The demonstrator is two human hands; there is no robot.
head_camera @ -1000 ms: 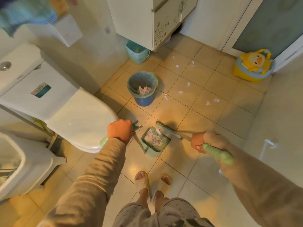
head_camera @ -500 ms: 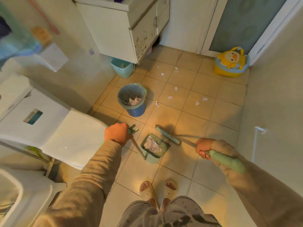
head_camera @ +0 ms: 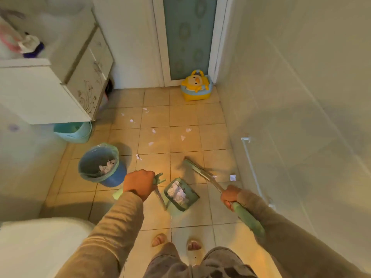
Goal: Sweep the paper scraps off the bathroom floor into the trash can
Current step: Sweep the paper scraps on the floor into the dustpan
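My left hand grips the green handle of a long-handled dustpan, whose pan rests on the tiles in front of my feet and holds a heap of white paper. In my right hand is the green broom; its head lies on the floor just beyond the pan. The blue trash can with a green liner stands left of the pan, with crumpled paper inside. Several paper scraps are scattered over the tiles farther ahead. One scrap lies by the right wall.
A white toilet fills the lower left. A white vanity cabinet hangs at the left with a teal basin under it. A yellow duck potty sits by the door. A tiled wall runs along the right.
The view has swung to the right and up, so the door and right wall now show more. Both hands keep their hold; the broom head has shifted slightly right of the dustpan.
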